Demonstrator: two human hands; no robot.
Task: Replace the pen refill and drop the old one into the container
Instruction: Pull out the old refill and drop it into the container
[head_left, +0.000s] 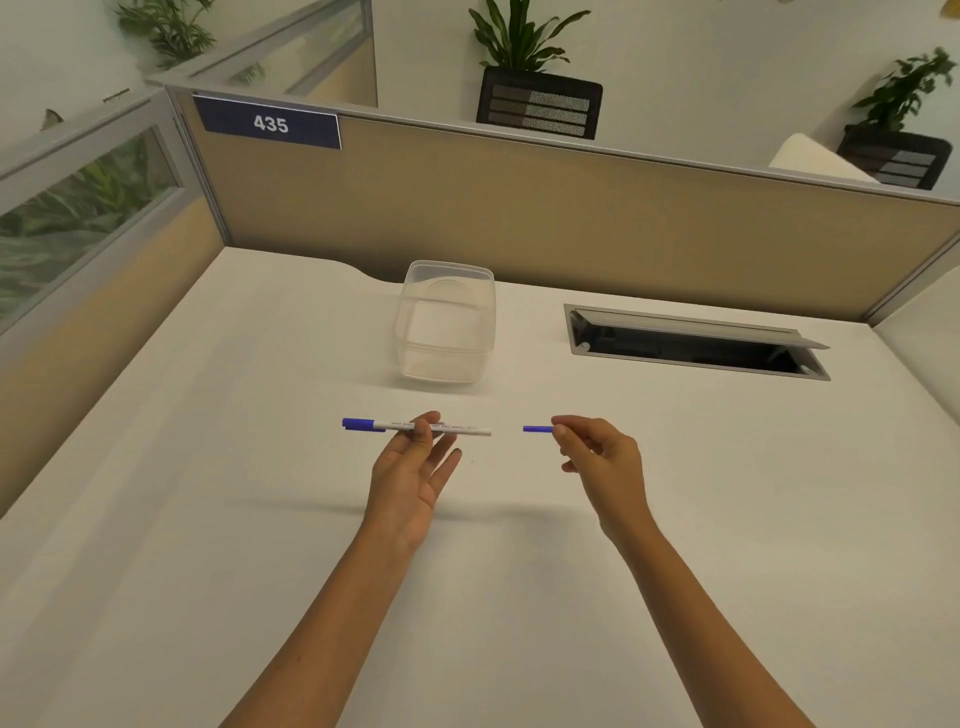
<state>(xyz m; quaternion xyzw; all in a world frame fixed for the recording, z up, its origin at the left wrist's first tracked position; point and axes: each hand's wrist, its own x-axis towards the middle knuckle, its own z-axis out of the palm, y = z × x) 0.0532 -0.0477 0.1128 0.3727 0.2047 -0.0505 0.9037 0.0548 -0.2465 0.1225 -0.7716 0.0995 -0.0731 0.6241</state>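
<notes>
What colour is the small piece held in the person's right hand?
Blue. The small piece pinched by the right hand shows clearly in the head view.

I observed a white desk (208, 519) enclosed by tan partition panels (519, 218). A clear plastic container (445, 325) stood upright and lidless on the desk near its far edge. To the container's right, a cable hatch (696, 343) was set into the desktop, its lid raised.

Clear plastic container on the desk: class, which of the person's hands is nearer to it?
Left. The left hand is just in front of the container; the right hand is in front and farther right.
</notes>
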